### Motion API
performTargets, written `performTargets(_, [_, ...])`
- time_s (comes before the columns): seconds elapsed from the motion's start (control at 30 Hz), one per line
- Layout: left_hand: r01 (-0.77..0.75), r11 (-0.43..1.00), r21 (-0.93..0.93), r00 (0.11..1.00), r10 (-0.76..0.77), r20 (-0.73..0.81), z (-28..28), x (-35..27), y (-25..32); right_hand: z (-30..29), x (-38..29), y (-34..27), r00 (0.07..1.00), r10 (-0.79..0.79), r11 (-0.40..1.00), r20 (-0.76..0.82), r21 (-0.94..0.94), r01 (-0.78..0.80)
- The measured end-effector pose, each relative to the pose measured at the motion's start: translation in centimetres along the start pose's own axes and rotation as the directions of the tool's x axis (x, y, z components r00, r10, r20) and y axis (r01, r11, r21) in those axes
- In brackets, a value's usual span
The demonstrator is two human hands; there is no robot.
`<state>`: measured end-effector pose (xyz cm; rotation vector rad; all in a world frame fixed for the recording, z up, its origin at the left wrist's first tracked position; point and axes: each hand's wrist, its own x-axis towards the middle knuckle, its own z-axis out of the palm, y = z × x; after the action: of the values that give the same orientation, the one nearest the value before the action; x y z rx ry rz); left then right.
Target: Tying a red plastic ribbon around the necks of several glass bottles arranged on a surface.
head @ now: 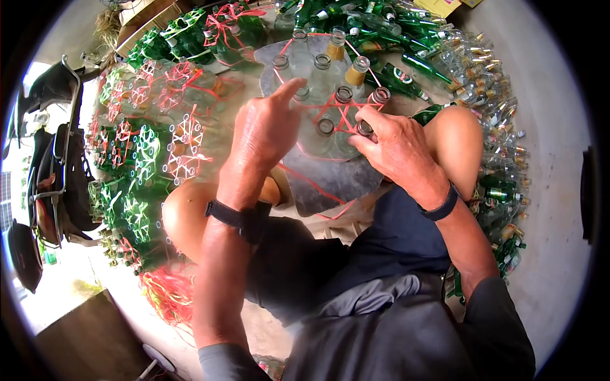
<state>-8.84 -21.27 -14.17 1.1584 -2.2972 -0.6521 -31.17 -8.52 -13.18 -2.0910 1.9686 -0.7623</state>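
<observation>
A cluster of several clear glass bottles (pixel 320 78) stands upright on a grey board (pixel 314 190) between the person's knees. Red plastic twine (pixel 347 114) crosses between the bottle necks and loops around the outer ones. My left hand (pixel 269 126) is closed at the cluster's left side, index finger extended by a bottle mouth (pixel 301 93). Twine runs taut into that fist, though the grip itself is partly hidden. With thumb and fingers, my right hand (pixel 398 150) grips the neck of the near right bottle (pixel 365 127). Loose twine (pixel 314 183) trails over the board's front.
Tied bundles of bottles (pixel 183 147) stand along the left. Loose green bottles (pixel 405 78) and clear bottles (pixel 476 71) are piled behind and to the right, against a wall (pixel 548 143). A heap of red and yellow twine (pixel 167 293) lies at lower left. A parked motorbike (pixel 57 157) is farther left.
</observation>
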Motion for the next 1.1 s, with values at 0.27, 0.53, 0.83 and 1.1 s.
performTargets(0.27, [-0.095,0.995,0.028,0.991,0.092,0.093,-1.4,1.0,0.0,0.5,0.7,1.2,0.998,-0.058,0.997,0.038,-0.043,0.06])
performTargets(0.53, [-0.133,0.989,0.063,0.988,0.127,0.093,-1.2,1.2,0.1,-0.3,1.4,1.8,0.993,-0.049,0.996,0.109,-0.063,0.056])
performTargets(0.83, [-0.072,0.995,0.07,0.991,0.063,0.122,0.1,0.2,2.0,-2.3,3.2,4.4,0.988,-0.116,0.985,0.099,-0.119,0.128])
performTargets(1.1, [-0.038,0.994,0.103,0.994,0.027,0.104,1.3,-0.1,3.1,-3.0,4.6,5.5,0.985,-0.074,0.962,0.156,-0.25,0.112])
